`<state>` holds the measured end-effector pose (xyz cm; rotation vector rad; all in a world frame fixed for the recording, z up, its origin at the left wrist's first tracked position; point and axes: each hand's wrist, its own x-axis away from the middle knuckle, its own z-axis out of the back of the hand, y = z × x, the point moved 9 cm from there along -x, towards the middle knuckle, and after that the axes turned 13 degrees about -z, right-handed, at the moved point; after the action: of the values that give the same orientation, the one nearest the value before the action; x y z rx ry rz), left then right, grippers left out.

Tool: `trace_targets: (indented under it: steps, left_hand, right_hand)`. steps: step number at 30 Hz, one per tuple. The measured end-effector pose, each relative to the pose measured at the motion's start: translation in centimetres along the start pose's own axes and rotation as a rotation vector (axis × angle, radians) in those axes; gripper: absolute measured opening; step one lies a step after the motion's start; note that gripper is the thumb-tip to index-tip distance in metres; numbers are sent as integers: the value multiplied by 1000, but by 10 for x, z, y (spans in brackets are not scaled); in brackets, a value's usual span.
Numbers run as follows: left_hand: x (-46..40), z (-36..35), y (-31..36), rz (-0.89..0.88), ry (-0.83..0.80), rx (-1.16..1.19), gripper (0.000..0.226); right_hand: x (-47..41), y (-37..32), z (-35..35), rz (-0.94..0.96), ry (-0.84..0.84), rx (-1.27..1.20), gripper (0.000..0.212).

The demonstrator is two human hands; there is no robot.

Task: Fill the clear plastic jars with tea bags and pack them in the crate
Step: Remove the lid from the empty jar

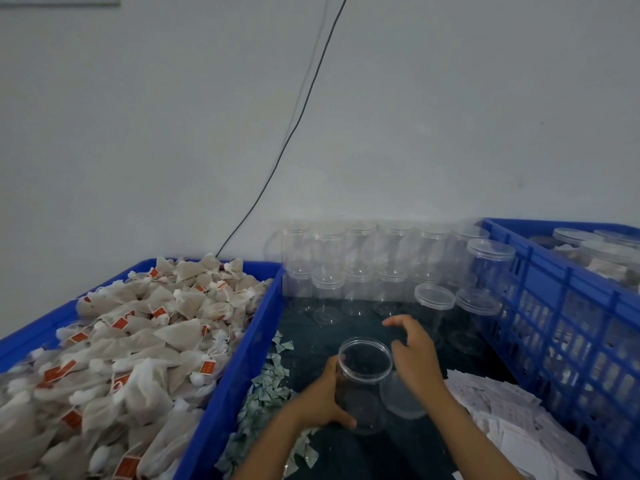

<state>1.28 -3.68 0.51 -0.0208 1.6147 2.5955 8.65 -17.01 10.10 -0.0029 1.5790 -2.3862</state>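
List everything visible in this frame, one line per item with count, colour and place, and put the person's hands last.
open jar: one, clear, empty, centre front, held upright
loose lid: one, clear, lying flat right of the open jar
lidded jars: many, clear, empty, stacked along the wall
tea bags: heap, beige with red tags, in the tray
tray: one, blue, left
crate: one, blue, slotted, right, holding lidded jars
green packets: scattered, beside the tray
white slips: pile, front right
cable: one, dark, on the wall
left hand: grips the open jar
right hand: above the loose lid, fingers relaxed, holding nothing
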Motion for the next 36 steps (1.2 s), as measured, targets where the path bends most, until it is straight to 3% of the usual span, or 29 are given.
trace_targets:
  steps: [6, 12, 14, 24, 28, 33, 36]
  left_hand:
    - [4, 46, 40, -15, 121, -77, 61]
    - [24, 128, 59, 18, 734, -98, 27]
    - [31, 147, 59, 56, 841, -101, 23]
    - [85, 242, 20, 300, 787, -785, 24]
    - [96, 254, 1, 486, 686, -1024, 40]
    - [101, 254, -20, 599, 675, -1010, 52]
    - [98, 256, -22, 571, 642, -1027, 35]
  right_hand:
    - [2, -56, -26, 95, -76, -49, 39]
    - [7, -82, -71, 112, -156, -50, 33]
    - [6, -88, -89, 73, -206, -92, 32]
    - [7, -98, -186, -155, -462, -336, 30]
    - [7, -99, -217, -189, -485, -370, 31]
    - [9, -106, -246, -165, -485, -313, 35]
    - [11, -111, -258, -139, -492, -256, 33]
